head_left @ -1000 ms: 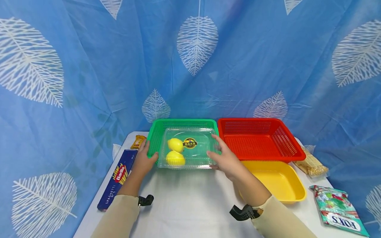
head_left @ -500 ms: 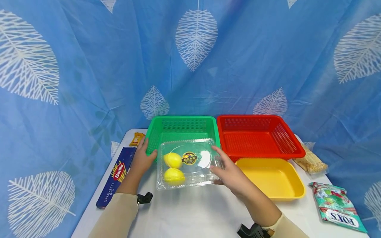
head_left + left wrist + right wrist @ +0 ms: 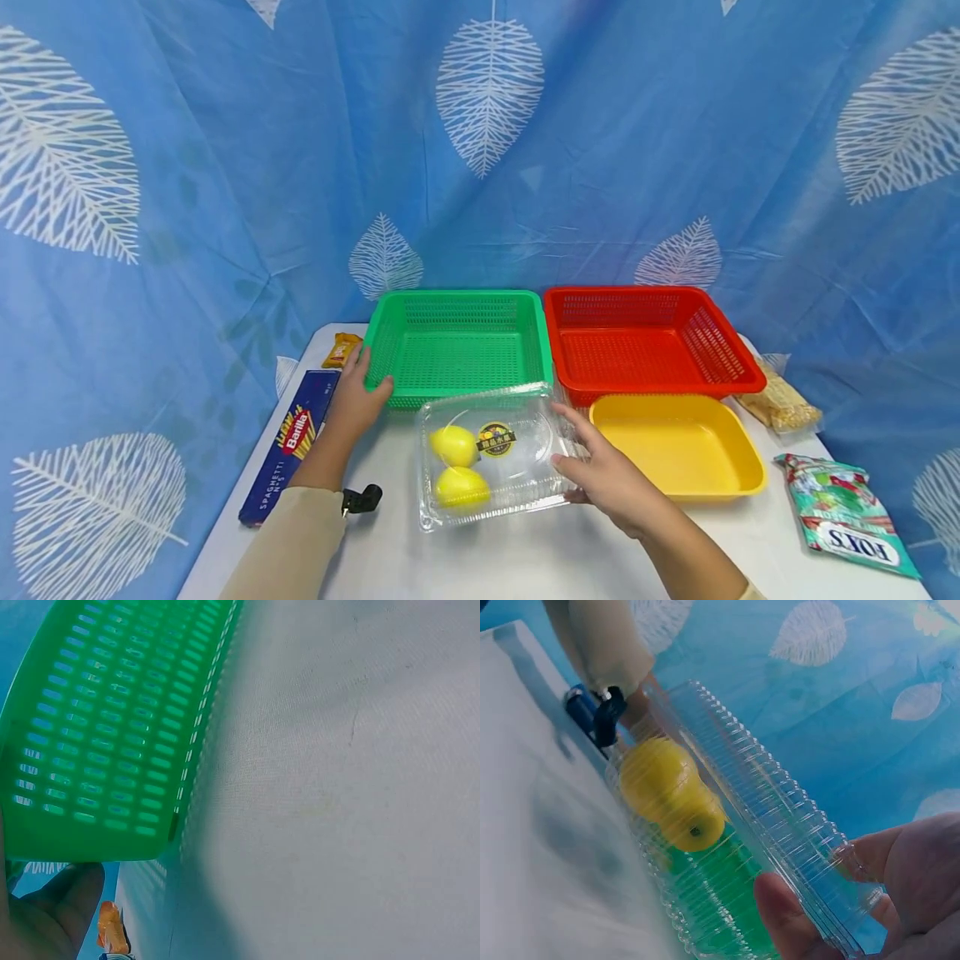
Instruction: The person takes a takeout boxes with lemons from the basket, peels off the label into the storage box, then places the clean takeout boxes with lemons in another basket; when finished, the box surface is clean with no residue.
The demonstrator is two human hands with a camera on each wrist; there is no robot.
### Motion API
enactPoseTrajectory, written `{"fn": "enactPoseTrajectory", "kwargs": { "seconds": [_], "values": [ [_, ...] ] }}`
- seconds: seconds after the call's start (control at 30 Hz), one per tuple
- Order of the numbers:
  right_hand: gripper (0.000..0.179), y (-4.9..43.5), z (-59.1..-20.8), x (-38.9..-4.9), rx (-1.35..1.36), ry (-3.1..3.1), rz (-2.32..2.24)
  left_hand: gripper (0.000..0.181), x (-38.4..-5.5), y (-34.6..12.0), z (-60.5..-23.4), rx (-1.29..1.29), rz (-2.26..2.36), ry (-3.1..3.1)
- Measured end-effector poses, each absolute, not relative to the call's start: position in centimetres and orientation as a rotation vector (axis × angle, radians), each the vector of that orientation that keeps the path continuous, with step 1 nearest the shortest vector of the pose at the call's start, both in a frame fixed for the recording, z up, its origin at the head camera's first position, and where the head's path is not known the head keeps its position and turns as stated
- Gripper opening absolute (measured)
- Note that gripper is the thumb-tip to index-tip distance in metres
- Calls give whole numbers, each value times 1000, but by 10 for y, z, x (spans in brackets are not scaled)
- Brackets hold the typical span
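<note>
My right hand [image 3: 603, 471] grips the right end of a clear plastic clamshell box [image 3: 517, 483], thumb on one face and fingers on the other. Through the lid show two lemons [image 3: 461, 487] at the box's left end and a black-and-gold label. The box is tilted in front of the green basket [image 3: 465, 392]; in the right wrist view the lemons [image 3: 682, 799] lie against its wall. My left hand [image 3: 357, 400] rests at the basket's front left corner with fingers extended. Its thumb [image 3: 79, 892] shows by the basket's end in the left wrist view; its other fingers are hidden there.
At the back right is a red basket [image 3: 652, 392], with a yellow tray [image 3: 682, 450] before it. A spaghetti box [image 3: 288, 454] and a small orange packet [image 3: 342, 350] lie left. A clear bag of pale food [image 3: 783, 400] and a green Fox's bag [image 3: 843, 517] lie right.
The clamshell box has come from over the green basket toward me and slightly right, in my right hand. The left hand has stayed at the basket's corner.
</note>
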State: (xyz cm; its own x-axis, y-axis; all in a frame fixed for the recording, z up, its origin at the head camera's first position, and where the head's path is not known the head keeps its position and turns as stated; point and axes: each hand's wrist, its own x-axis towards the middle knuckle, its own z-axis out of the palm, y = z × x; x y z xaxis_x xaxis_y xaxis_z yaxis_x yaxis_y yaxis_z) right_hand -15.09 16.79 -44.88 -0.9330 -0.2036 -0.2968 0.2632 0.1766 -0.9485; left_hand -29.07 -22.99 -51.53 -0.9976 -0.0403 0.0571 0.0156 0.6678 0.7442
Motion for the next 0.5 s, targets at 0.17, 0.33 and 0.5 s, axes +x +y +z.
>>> {"fn": "enactPoseTrajectory", "kwargs": {
  "seconds": [0.17,0.33,0.5],
  "values": [
    [74,174,-464,-150,67,2108,-1783,85,-291,-230,-517,15,-1253,-2813],
    [75,179,-475,-148,51,2122,-1755,85,-290,-230,-517,32,-1253,-2826],
    [75,184,-484,-142,24,2078,-1757,85,-291,-230,-515,37,-1244,-2833]
  ]
}}
